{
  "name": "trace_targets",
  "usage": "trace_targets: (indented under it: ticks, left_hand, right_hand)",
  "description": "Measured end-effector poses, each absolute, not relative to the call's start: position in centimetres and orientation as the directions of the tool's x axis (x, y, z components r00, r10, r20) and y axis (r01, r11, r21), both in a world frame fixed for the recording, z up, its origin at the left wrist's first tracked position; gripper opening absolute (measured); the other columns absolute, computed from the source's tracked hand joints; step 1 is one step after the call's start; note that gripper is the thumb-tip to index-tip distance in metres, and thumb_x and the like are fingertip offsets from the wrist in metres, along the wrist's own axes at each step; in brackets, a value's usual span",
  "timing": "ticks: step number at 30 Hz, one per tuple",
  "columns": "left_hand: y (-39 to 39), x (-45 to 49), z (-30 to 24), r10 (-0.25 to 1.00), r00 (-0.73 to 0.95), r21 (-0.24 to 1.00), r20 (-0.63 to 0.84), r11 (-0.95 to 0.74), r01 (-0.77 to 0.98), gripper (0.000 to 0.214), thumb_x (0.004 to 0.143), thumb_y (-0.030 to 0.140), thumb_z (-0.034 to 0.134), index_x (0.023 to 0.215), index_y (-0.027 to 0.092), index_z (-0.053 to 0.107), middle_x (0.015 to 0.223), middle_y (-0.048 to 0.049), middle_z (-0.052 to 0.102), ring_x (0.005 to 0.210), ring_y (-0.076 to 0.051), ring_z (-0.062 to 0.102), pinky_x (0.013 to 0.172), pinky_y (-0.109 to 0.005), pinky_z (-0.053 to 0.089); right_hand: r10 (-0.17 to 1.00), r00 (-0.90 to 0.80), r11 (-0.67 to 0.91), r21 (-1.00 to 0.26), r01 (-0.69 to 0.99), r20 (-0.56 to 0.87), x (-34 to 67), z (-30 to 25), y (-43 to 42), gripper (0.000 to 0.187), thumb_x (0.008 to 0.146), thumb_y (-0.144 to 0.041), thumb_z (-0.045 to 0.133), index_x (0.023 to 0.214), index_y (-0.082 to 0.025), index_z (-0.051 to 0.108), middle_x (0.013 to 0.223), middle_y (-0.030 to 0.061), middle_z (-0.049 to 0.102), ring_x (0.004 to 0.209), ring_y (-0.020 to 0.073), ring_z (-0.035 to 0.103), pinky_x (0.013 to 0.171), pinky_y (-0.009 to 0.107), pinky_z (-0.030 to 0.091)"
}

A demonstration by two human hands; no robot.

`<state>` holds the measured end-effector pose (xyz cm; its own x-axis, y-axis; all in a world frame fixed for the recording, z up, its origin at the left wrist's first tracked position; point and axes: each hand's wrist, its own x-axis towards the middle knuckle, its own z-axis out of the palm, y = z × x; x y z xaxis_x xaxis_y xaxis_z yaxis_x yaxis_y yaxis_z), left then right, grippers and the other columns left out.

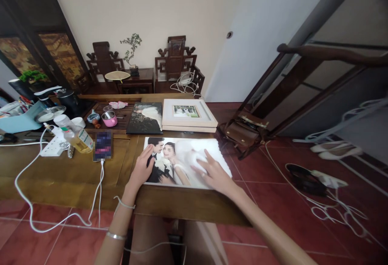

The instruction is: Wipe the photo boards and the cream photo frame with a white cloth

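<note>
A large wedding photo print [184, 151] lies flat on the wooden table [75, 168] near its front edge. My left hand [142, 170] rests on the print's left edge, fingers curled over it and pressing it down. My right hand [212, 172] lies flat on the print's right half with fingers spread. Behind the print sit a dark photo album [145, 117] and a white framed photo [188, 114] stacked on a box.
A phone [103, 145] on a white charging cable, a power strip [53, 145], a bottle [79, 139], a pink pot [109, 118] and cups crowd the table's left. A brown bag [242, 132] and cables lie on the red tile floor at right. Carved chairs stand by the wall.
</note>
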<state>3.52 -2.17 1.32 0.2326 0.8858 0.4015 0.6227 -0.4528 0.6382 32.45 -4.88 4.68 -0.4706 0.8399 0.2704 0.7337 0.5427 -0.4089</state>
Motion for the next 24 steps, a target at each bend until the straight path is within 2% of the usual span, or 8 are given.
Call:
trace_targets:
  ticks: [2,4,8,10,13,15,19,24]
  left_hand:
    - [-2.2,3.6,1.4,0.884,0.23,0.638,0.406,-0.455,0.622,0.044,0.091,0.021,0.043,0.134,0.018,0.048,0.141,-0.0103,0.047,0.134,-0.021,0.039,0.113,-0.044,0.032]
    - [-2.3,3.6,1.5,0.887,0.228,0.639,0.402,-0.45,0.623,0.043,0.091,0.022,0.043,0.134,0.018,0.048,0.141,-0.0104,0.047,0.134,-0.021,0.039,0.113,-0.045,0.032]
    - [-2.4,3.7,1.7,0.889,0.236,0.64,0.393,-0.449,0.624,0.043,0.091,0.022,0.042,0.134,0.017,0.047,0.142,-0.011,0.046,0.135,-0.021,0.038,0.113,-0.044,0.031]
    - [-2.4,3.6,1.6,0.885,0.237,0.642,0.4,-0.455,0.617,0.043,0.091,0.022,0.042,0.135,0.019,0.047,0.142,-0.0101,0.046,0.135,-0.021,0.038,0.113,-0.044,0.031]
    - [-2.4,3.5,1.4,0.88,0.241,0.644,0.41,-0.466,0.606,0.043,0.091,0.023,0.043,0.134,0.02,0.047,0.142,-0.0092,0.047,0.135,-0.021,0.039,0.113,-0.044,0.031]
    - [-2.3,3.5,1.3,0.881,0.237,0.649,0.409,-0.463,0.603,0.043,0.091,0.023,0.044,0.134,0.021,0.048,0.142,-0.009,0.047,0.134,-0.021,0.039,0.113,-0.044,0.031]
    - [-2.3,3.4,1.3,0.89,0.226,0.655,0.396,-0.446,0.61,0.043,0.091,0.023,0.043,0.134,0.019,0.048,0.141,-0.0096,0.047,0.134,-0.021,0.039,0.113,-0.044,0.031]
    - [-2.2,3.5,1.4,0.881,0.224,0.661,0.417,-0.463,0.59,0.043,0.091,0.022,0.044,0.133,0.019,0.049,0.141,-0.0092,0.048,0.134,-0.021,0.04,0.113,-0.045,0.031]
  right_hand:
    - [0.831,-0.494,0.556,-0.397,0.73,0.255,32.7,5.0,-8.2,0.025,0.089,-0.029,0.045,0.088,-0.02,0.068,0.133,0.0129,0.054,0.132,0.033,0.037,0.105,0.054,0.035]
    - [0.812,-0.537,0.582,-0.394,0.712,0.228,32.7,5.8,-11.1,0.023,0.088,-0.028,0.047,0.078,-0.021,0.066,0.14,0.0116,0.047,0.133,0.0324,0.036,0.105,0.054,0.036]
    - [0.748,-0.636,0.65,-0.403,0.645,0.188,32.4,7.0,-13.3,0.026,0.089,-0.026,0.046,0.068,-0.022,0.062,0.135,0.0109,0.052,0.129,0.0295,0.042,0.107,0.051,0.035]
    - [0.765,-0.62,0.629,-0.409,0.661,0.175,32.3,6.9,-12.3,0.025,0.089,-0.028,0.046,0.073,-0.022,0.064,0.133,0.0104,0.054,0.13,0.03,0.041,0.107,0.049,0.036]
    - [0.81,-0.563,0.575,-0.405,0.711,0.163,32.3,6.1,-8.5,0.025,0.089,-0.032,0.045,0.091,-0.02,0.068,0.131,0.0119,0.056,0.132,0.0333,0.037,0.103,0.049,0.039]
    - [0.83,-0.536,0.549,-0.399,0.734,0.156,32.2,5.7,-5.1,0.03,0.09,-0.034,0.043,0.1,-0.019,0.067,0.122,0.0127,0.062,0.129,0.0348,0.042,0.1,0.05,0.04]
    - [0.866,-0.473,0.495,-0.428,0.756,0.165,31.5,5.8,0.4,0.034,0.093,-0.037,0.036,0.098,-0.02,0.065,0.104,0.0108,0.068,0.108,0.033,0.06,0.098,0.05,0.04]
    - [0.854,-0.465,0.519,-0.402,0.754,0.231,31.1,5.7,0.3,0.033,0.094,-0.035,0.035,0.097,-0.02,0.064,0.104,0.0092,0.068,0.104,0.0294,0.062,0.106,0.05,0.031]
